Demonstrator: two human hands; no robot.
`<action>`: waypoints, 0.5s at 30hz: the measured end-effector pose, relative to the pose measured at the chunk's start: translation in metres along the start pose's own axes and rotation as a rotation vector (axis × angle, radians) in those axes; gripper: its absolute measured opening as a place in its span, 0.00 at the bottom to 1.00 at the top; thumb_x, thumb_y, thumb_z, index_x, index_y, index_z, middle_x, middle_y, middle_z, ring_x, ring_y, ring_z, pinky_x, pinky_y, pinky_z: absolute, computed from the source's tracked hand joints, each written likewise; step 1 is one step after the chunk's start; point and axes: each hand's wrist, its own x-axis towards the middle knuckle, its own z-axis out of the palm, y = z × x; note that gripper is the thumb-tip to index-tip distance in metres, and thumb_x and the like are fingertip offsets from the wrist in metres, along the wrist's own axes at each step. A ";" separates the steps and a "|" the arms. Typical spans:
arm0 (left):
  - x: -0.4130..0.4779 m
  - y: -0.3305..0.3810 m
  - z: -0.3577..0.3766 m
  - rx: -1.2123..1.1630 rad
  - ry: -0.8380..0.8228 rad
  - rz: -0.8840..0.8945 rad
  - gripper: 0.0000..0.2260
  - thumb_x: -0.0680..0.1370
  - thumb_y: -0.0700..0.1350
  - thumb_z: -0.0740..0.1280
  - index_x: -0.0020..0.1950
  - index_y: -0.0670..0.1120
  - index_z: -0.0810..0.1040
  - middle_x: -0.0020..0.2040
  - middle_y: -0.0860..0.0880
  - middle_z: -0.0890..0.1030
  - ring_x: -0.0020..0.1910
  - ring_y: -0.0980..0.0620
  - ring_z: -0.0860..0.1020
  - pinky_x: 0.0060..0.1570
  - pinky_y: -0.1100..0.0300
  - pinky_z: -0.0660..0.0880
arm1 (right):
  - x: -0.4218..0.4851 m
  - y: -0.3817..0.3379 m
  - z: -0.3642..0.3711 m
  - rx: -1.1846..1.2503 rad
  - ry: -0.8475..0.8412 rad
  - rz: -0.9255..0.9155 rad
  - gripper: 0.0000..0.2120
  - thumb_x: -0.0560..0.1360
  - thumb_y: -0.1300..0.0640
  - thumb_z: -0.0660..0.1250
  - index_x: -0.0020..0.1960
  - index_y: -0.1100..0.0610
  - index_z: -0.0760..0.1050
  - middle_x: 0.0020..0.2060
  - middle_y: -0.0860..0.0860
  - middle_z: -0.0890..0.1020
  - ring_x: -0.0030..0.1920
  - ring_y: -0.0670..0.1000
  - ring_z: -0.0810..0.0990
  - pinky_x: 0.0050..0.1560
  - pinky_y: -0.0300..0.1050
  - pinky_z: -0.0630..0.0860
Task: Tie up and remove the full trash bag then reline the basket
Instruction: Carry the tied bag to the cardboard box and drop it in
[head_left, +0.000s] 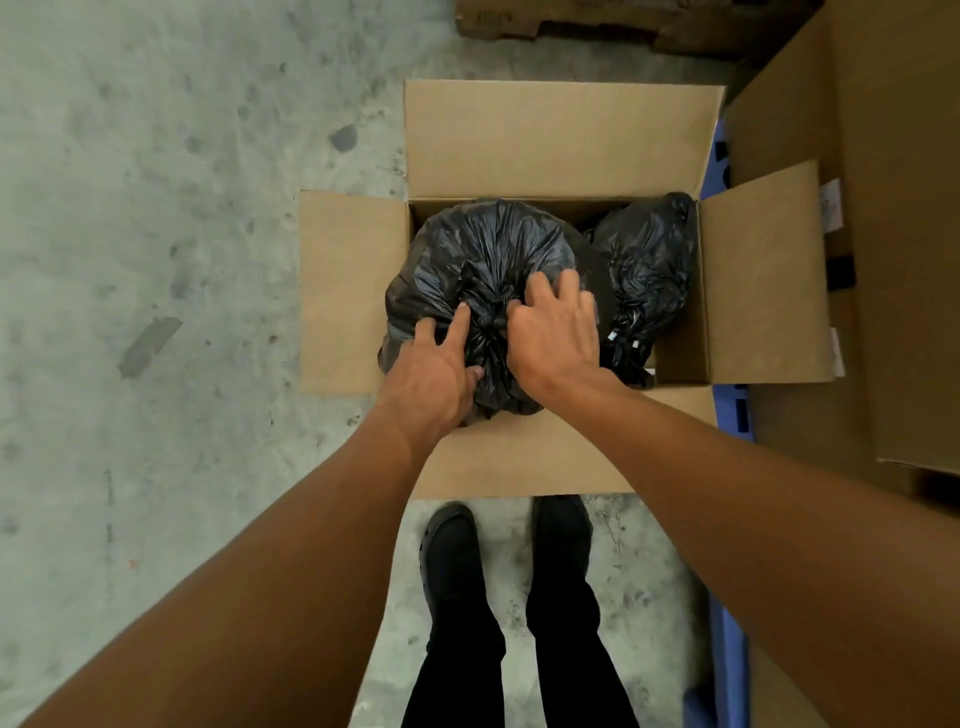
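Note:
A full black trash bag (483, 249) fills the left part of an open cardboard box (561, 140) on the floor. Its top is gathered into a bunched neck near the box's front. My left hand (436, 374) grips the neck from the left, index finger stretched along the plastic. My right hand (553, 332) pinches the gathered plastic from the right, fingers spread over the bag. A smaller black bag (649, 270) lies tied in the box's right part, beside my right hand.
The box's four flaps are folded outward. Tall cardboard boxes (893, 234) stand close on the right over a blue pallet (732, 415). Bare concrete floor (156, 260) stretches to the left. My feet (509, 561) stand just in front of the box.

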 end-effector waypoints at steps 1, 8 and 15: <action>0.001 0.000 -0.001 0.007 -0.011 0.002 0.31 0.81 0.53 0.59 0.79 0.52 0.46 0.75 0.39 0.57 0.68 0.37 0.66 0.65 0.47 0.67 | 0.000 -0.001 -0.004 0.005 -0.024 0.012 0.10 0.77 0.60 0.64 0.57 0.56 0.79 0.61 0.54 0.74 0.63 0.59 0.66 0.60 0.52 0.61; 0.003 0.000 -0.003 0.024 -0.014 -0.003 0.30 0.80 0.54 0.59 0.79 0.53 0.48 0.72 0.39 0.60 0.66 0.36 0.67 0.64 0.46 0.69 | -0.004 0.007 -0.014 0.344 0.040 0.137 0.14 0.74 0.55 0.71 0.55 0.55 0.70 0.44 0.54 0.81 0.49 0.58 0.77 0.50 0.51 0.68; -0.011 0.000 -0.017 0.052 0.078 0.066 0.29 0.80 0.53 0.60 0.78 0.49 0.53 0.72 0.38 0.60 0.66 0.37 0.68 0.66 0.47 0.68 | -0.015 0.016 -0.016 0.374 0.033 0.105 0.19 0.73 0.51 0.73 0.60 0.55 0.75 0.59 0.54 0.77 0.61 0.57 0.72 0.60 0.50 0.71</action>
